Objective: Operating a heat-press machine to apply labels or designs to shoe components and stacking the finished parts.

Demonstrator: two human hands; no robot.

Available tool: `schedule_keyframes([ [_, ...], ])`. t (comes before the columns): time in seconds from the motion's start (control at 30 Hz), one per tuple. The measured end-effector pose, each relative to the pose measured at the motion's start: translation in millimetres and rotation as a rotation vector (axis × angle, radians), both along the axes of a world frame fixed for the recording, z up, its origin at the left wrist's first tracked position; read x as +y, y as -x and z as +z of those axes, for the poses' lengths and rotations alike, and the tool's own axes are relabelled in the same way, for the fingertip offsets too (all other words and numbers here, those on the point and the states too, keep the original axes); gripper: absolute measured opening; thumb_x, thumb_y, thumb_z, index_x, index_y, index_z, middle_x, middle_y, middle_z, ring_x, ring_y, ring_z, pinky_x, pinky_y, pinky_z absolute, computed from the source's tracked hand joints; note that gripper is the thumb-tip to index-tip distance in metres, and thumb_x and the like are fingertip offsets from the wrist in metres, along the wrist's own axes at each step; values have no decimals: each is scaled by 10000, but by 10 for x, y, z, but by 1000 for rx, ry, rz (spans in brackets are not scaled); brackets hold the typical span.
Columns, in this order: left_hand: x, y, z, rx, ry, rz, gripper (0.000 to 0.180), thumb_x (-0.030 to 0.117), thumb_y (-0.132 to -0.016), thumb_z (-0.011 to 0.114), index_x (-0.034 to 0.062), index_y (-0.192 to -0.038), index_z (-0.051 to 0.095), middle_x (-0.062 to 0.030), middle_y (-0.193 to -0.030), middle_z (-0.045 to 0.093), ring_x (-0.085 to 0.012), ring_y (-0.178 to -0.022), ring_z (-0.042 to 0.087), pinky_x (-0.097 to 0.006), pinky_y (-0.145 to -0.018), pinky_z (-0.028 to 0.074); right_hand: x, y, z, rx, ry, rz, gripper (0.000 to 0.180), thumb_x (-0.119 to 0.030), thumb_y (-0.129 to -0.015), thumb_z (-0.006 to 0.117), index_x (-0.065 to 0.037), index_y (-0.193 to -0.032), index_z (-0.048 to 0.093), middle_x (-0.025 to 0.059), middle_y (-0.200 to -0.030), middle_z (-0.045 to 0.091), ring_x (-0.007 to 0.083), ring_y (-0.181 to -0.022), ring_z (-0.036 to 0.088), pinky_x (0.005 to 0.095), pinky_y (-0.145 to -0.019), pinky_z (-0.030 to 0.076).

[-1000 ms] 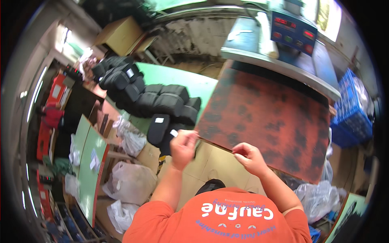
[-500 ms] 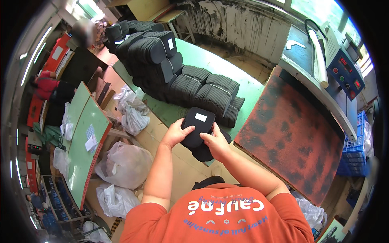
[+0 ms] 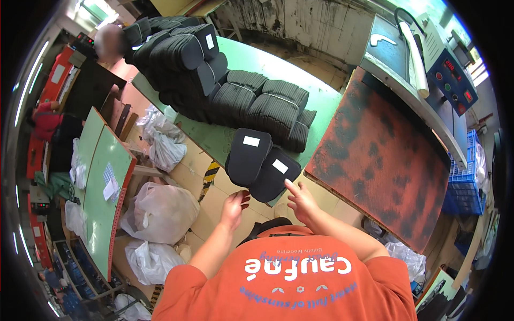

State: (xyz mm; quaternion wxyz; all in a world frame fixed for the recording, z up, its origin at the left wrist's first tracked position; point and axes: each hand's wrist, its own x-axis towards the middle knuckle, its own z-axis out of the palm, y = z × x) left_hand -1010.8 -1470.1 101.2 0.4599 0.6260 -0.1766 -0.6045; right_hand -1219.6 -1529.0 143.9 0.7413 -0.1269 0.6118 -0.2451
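Observation:
Two flat black fabric pads with rounded ends lie at the near end of the green table, each with a small white label. The left pad (image 3: 248,160) overlaps the right pad (image 3: 273,184). My left hand (image 3: 234,207) is just below the pads, fingers loosely bent and apart, holding nothing. On the other side, my right hand (image 3: 302,201) has its fingers spread, one fingertip close to the right pad's edge; whether it touches I cannot tell. Behind the pads are tied bundles of similar black pieces (image 3: 277,107).
To the right is a heat press with a control box (image 3: 452,80), beside a reddish, dark-stained board (image 3: 375,160). A blue crate (image 3: 467,184) stands beyond it. Plastic bags (image 3: 160,214) sit on the floor at left, by another green table (image 3: 104,182). People are at the far left.
The labelled pad has left my hands and lies at the left. A second labelled pad now shows beside it. Both hands have drawn back toward me, and the view has shifted slightly.

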Motion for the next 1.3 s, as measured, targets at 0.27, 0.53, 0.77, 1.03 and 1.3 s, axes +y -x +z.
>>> schedule_keyframes([
  [0.27, -103, 412, -140, 256, -168, -185, 405, 490, -890, 484, 116, -1020, 568, 17, -934, 609, -107, -848, 535, -295, -744, 375, -104, 101, -320, -211, 64, -52, 591, -380, -806, 601, -135, -1302, 395, 133, -1329, 420, 293, -1242, 376, 533, -1003, 290],
  [0.53, 50, 613, 167, 135, -22, -358, 296, 125, -760, 670, -7, -962, 501, -25, -833, 528, -110, -719, 488, -257, -642, 421, 294, 487, 128, -560, 184, -4, 495, -294, -842, 562, -39, -1244, 426, 126, -1120, 552, 224, -981, 568, 368, -858, 478],
  [0.77, -816, 1270, 484, 160, 420, -556, 313, 90, -861, 573, -25, -1134, 470, -77, -1022, 576, -146, -958, 549, -281, -833, 446, -36, 991, 623, -364, 549, -338, 536, -243, -832, 586, -42, -1265, 341, 120, -1136, 525, 224, -1025, 543, 366, -865, 477],
  [1.03, -1591, 1777, 814, 52, 479, -658, 434, 298, -921, 504, -76, -1141, 518, -188, -1014, 622, -233, -960, 581, -311, -860, 433, -622, 1292, 105, 104, 697, -457, 708, -274, -869, 597, 29, -1368, 196, 197, -1250, 460, 248, -1117, 484, 330, -917, 425],
  [1.3, -1285, 2539, 1397, -377, 923, -669, 626, 27, -777, 644, -44, -1322, 345, -169, -1170, 529, -237, -1034, 550, -322, -886, 443, -282, 1615, 660, 43, 1145, -571, 519, -131, -966, 384, -26, -1402, 123, 124, -1276, 415, 173, -1182, 390, 282, -1012, 287],
])
